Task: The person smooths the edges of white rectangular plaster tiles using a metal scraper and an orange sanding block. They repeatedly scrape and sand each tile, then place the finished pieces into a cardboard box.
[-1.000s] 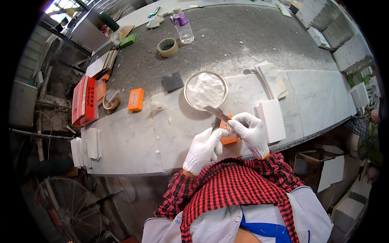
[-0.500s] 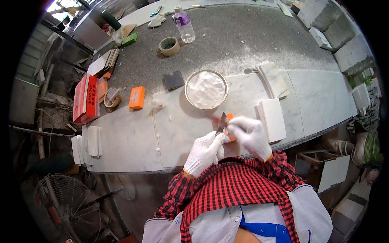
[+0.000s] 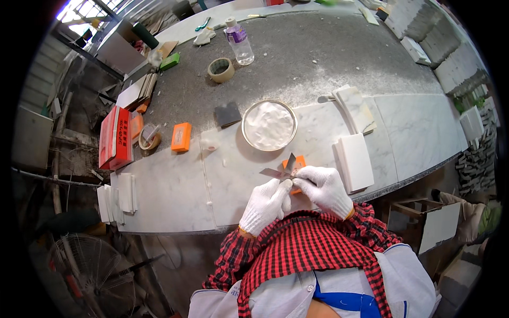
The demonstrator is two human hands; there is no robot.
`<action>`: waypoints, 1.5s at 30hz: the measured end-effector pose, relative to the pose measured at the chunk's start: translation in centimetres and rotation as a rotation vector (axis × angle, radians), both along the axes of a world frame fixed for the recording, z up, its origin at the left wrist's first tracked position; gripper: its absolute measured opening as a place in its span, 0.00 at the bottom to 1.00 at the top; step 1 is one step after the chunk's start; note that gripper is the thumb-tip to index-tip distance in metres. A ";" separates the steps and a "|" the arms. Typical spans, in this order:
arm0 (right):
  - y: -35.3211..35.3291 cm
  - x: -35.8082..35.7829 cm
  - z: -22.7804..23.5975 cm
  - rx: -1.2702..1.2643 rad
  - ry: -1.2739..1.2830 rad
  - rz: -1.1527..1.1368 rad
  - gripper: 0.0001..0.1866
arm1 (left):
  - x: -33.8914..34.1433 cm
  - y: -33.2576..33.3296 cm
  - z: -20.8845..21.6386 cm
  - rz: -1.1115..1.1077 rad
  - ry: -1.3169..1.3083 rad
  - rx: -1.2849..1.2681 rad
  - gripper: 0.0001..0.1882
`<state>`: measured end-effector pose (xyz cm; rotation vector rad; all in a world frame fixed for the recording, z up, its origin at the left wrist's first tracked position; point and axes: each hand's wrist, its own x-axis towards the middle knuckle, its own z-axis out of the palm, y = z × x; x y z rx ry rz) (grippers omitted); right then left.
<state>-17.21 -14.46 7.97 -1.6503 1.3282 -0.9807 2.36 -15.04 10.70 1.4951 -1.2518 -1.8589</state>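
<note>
Both of my hands wear white knitted gloves and meet at the near edge of the marble-topped bench. My left hand (image 3: 263,205) is closed on a flat metal blade (image 3: 290,161) that points up and away. From the closed fingers of my right hand (image 3: 324,191), a second flat metal blade (image 3: 271,173) points left, crossing the first. Gloved fingers hide the lower ends of both blades. Just behind them lies an orange box (image 3: 300,160), partly covered by my right hand. Beyond stands a round tin (image 3: 269,125) filled with white paste.
Stacked white tile pieces (image 3: 356,161) lie to the right, with marble strips (image 3: 355,110) behind. A dark square pad (image 3: 227,114), an orange box (image 3: 181,137) and a red box (image 3: 116,138) sit leftward. Farther back are a tape roll (image 3: 220,70) and a bottle (image 3: 240,42).
My right hand, blurred before, is now steady and closer to my left hand. Its blade now shows clearly across the other one. The view has shifted slightly.
</note>
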 end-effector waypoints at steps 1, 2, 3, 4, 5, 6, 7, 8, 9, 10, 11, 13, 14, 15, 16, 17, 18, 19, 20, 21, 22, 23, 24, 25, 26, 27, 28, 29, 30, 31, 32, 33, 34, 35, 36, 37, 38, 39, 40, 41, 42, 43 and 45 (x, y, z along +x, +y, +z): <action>-0.3 0.1 -0.1 0.125 -0.155 -0.060 0.07 | -0.1 0.0 0.1 -0.004 -0.011 0.000 0.16; -0.8 -0.1 0.0 0.211 -0.255 -0.148 0.08 | -0.2 -0.1 0.3 -0.013 0.007 0.014 0.16; -1.0 -0.3 0.7 0.189 -0.239 -0.144 0.08 | -0.2 -0.3 0.5 -0.013 0.021 0.026 0.16; -1.2 -0.4 1.1 0.167 -0.223 -0.141 0.08 | -0.2 -0.4 0.7 -0.014 0.036 0.038 0.16; -0.6 -0.3 0.4 0.026 -0.073 -0.070 0.08 | -0.2 -0.3 0.5 -0.015 0.014 0.036 0.16; -0.2 0.0 0.3 -0.116 0.078 0.000 0.07 | -0.3 -0.2 0.2 -0.016 -0.008 0.032 0.16; -0.2 -0.3 0.6 0.043 -0.047 0.012 0.08 | -0.3 -0.1 0.2 -0.018 -0.030 0.028 0.16; -0.8 -0.6 1.0 0.105 -0.090 -0.058 0.08 | -0.4 -0.3 0.4 -0.023 -0.015 0.019 0.16; -1.5 -0.9 1.3 0.171 -0.133 -0.131 0.08 | -0.5 -0.4 0.8 -0.031 0.001 0.014 0.17; -1.9 -1.0 1.3 0.236 -0.176 -0.203 0.08 | -0.6 -0.5 1.0 -0.038 0.016 0.009 0.17; -0.9 -0.8 1.0 0.124 -0.200 -0.143 0.08 | -0.6 -0.3 0.9 -0.038 0.006 0.025 0.17; -0.1 -0.7 0.4 0.063 -0.137 -0.014 0.08 | -0.6 -0.2 0.5 -0.039 -0.011 0.044 0.17; -0.2 -0.9 0.3 0.047 -0.045 0.015 0.08 | -0.7 -0.4 0.4 -0.042 -0.005 0.027 0.17; -0.7 -1.1 0.5 0.066 -0.090 -0.093 0.08 | -0.7 -0.5 0.3 -0.048 -0.002 0.016 0.17; -1.7 -1.4 0.7 0.085 -0.135 -0.200 0.07 | -0.7 -0.4 0.3 -0.053 0.003 0.005 0.17; -2.2 -1.7 0.8 0.103 -0.179 -0.306 0.07 | -0.8 0.1 0.2 -0.047 0.052 0.029 0.17; -2.4 -2.1 1.1 0.121 -0.117 -0.339 0.06 | -0.7 0.5 0.3 -0.059 0.075 0.015 0.16; -2.7 -3.0 1.1 0.119 -0.058 -0.370 0.06 | -0.8 0.3 0.2 -0.034 0.095 0.037 0.16; -2.7 -3.9 1.1 0.118 0.002 -0.403 0.05 | -1.1 0.2 -0.2 -0.008 0.118 0.060 0.15; -2.3 -4.5 0.6 0.026 0.001 -0.356 0.05 | -0.9 0.1 -0.7 -0.003 0.155 0.074 0.15; -1.8 -4.3 -0.4 -0.075 -0.008 -0.307 0.05 | -0.6 -0.1 -1.2 0.004 0.186 0.078 0.15; -1.3 -3.5 -0.5 -0.022 -0.110 -0.265 0.06 | -0.5 0.0 -1.6 0.006 0.112 0.067 0.15; -0.6 -2.9 -0.3 0.049 -0.200 -0.217 0.07 | -0.2 0.1 -1.7 0.010 0.043 0.077 0.16; -0.2 -2.6 0.4 0.039 -0.126 -0.149 0.08 | 0.0 0.0 -1.2 0.010 0.019 0.077 0.16; -0.1 -2.4 1.0 0.032 -0.043 -0.091 0.09 | -0.1 -0.1 -0.7 0.002 0.001 0.082 0.17; -0.5 -2.2 1.4 0.081 0.074 -0.122 0.08 | -0.1 -0.1 0.0 -0.048 -0.041 0.037 0.17; -0.9 -2.8 1.0 0.050 0.091 -0.235 0.09 | -0.1 -0.2 0.4 -0.077 -0.009 0.013 0.17; -1.9 -3.5 -0.1 0.018 0.105 -0.349 0.09 | -0.2 -0.3 0.7 -0.105 0.020 -0.012 0.17; -2.5 -4.1 -0.7 0.002 0.117 -0.444 0.09 | -0.1 0.0 0.5 -0.116 0.045 -0.018 0.17; -2.9 -4.9 -0.8 0.039 0.110 -0.480 0.09 | -0.1 0.3 0.3 -0.135 0.056 -0.055 0.17; -3.1 -5.4 -0.7 0.034 0.081 -0.471 0.09 | -0.1 0.4 0.1 -0.112 0.082 -0.037 0.17; -3.0 -5.6 0.2 0.034 0.052 -0.458 0.09 | -0.1 0.4 -0.2 -0.085 0.108 -0.013 0.17; -2.8 -5.5 0.7 0.035 0.023 -0.446 0.09 | -0.1 0.5 -0.5 -0.058 0.134 0.010 0.17; -2.4 -5.0 0.6 -0.056 0.018 -0.354 0.07 | -0.2 0.6 -0.8 -0.051 0.142 0.014 0.17; -1.7 -4.3 1.0 -0.046 0.012 -0.275 0.06 | -0.4 0.7 -0.7 -0.050 0.149 0.029 0.17; -0.9 -3.3 1.9 -0.038 -0.003 -0.192 0.06 | -0.5 0.7 -0.6 -0.045 0.149 0.040 0.17; -0.3 -2.7 2.4 -0.030 -0.018 -0.108 0.06 | -0.5 0.9 -0.6 -0.039 0.150 0.051 0.18; -0.3 -2.5 2.7 -0.162 0.059 0.018 0.06 | -0.3 1.1 -0.9 0.033 0.162 0.027 0.18; -0.1 -2.4 3.1 -0.010 -0.065 -0.025 0.06 | 0.0 1.1 -1.5 0.106 0.173 0.005 0.19; 0.2 -2.5 3.9 0.137 -0.185 -0.070 0.07 | 0.3 1.3 -2.2 0.177 0.186 -0.024 0.19; 0.5 -2.6 4.6 0.287 -0.304 -0.114 0.07 | 1.0 1.4 -4.2 0.368 0.260 -0.075 0.20; 0.2 -3.2 4.8 0.362 -0.406 -0.178 0.07 | 1.6 1.3 -4.3 0.475 0.243 -0.024 0.20; -1.1 -3.9 4.5 0.272 -0.254 -0.197 0.07 | 3.1 1.3 -3.9 0.559 0.228 0.016 0.20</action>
